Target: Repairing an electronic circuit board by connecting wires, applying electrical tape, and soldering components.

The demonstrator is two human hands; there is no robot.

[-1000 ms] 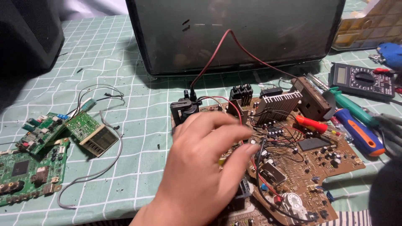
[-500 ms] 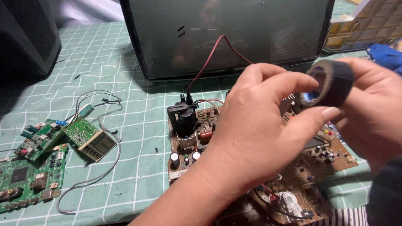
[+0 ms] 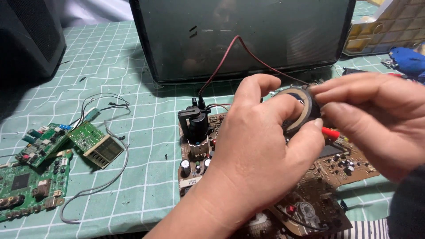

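A roll of black tape (image 3: 299, 107) is held up between both hands over a brown circuit board (image 3: 336, 166). My left hand (image 3: 261, 150) grips the roll from the left and below, thumb and fingers around its rim. From the right, my right hand (image 3: 374, 119) pinches the roll's edge with its fingertips. The board carries a black transformer (image 3: 194, 124) at its left end, with a red wire (image 3: 230, 62) running up to the dark picture tube (image 3: 243, 35) behind.
Green circuit boards (image 3: 31, 177) with a grey wire (image 3: 102, 181) lie at the left on the green checked mat (image 3: 133, 88). A black box (image 3: 26, 40) stands at the far left. A yellowish tray (image 3: 389, 31) and a blue object (image 3: 409, 59) sit far right.
My left hand has risen off the brown board. My right hand has come in with the tape roll, and both hands now hold it closer to the camera.
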